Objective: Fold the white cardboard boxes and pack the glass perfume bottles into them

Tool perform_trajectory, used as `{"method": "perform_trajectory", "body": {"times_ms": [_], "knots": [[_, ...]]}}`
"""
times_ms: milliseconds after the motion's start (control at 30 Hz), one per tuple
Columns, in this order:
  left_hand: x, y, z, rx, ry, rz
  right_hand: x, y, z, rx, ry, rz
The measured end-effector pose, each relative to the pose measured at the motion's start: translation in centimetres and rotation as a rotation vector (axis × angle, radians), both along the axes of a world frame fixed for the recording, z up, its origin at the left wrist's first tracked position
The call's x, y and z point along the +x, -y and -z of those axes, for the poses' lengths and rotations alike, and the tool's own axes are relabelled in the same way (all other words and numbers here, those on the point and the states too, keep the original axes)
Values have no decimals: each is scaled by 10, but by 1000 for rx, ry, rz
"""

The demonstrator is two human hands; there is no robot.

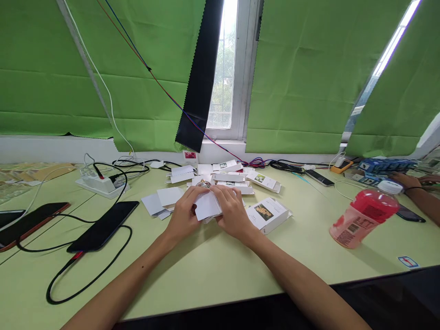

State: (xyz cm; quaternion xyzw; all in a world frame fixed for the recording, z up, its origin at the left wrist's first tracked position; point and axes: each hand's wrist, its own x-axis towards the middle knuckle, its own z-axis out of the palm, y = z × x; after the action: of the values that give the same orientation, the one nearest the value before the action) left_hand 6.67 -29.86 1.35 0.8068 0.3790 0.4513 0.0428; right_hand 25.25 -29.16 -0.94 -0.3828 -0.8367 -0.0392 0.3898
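both hands, left hand and right hand, grip a white cardboard box flat on the green table, box pile behind, red drink bottle well right.

Carton partly behind hands

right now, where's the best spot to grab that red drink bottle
Probably the bottle is best gripped around its red middle, coming from above: it looks tipped right, its white cap toward another person's hand, and its rounded body is open on top.
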Motion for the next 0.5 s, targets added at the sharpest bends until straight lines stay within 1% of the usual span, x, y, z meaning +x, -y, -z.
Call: {"method": "perform_trajectory", "body": {"times_ms": [500], "knots": [[0,-1,-1,17,-18,9,0,-1,0,-1,0,-3]]}}
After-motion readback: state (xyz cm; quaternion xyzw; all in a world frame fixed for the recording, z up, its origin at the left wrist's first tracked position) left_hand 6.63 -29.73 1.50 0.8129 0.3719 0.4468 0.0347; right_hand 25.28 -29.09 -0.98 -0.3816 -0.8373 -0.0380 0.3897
